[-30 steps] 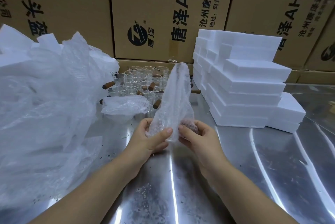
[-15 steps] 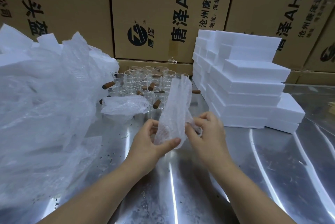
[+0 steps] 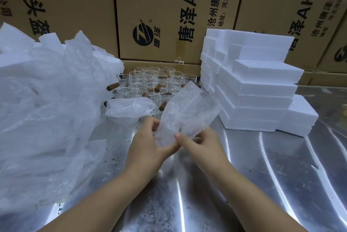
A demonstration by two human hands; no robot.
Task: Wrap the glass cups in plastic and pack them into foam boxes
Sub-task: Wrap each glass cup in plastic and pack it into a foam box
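Two bare forearms reach across a shiny steel table [image 3: 253,184] flecked with dark specks near the left arm. Just above it, the left hand [image 3: 148,145] and right hand [image 3: 204,143] meet at the lower end of a strip of bubble wrap [image 3: 189,111]. The left hand cradles that end from below, fingers curled round its left edge. The right hand pinches it, thumb pressed on the front face and fingers tucked behind. The strip is held clear of the table and leans up and to the right from the grip, its free upper end crossing in front of the rearmost cups. Whether a cup lies inside it cannot be told.

Just beyond the left hand, a crumpled sheet [image 3: 129,108] of the same wrap lies on the table. Behind it, a cluster of glass cups [image 3: 154,81] stands upright, stubby brown handles [image 3: 156,87] jutting out among them. A large heap of plastic [image 3: 47,109] fills the left side. To the right of the cups rises a stepped stack of white foam boxes [image 3: 253,91]. Printed cardboard cartons [image 3: 169,6] wall off the back.
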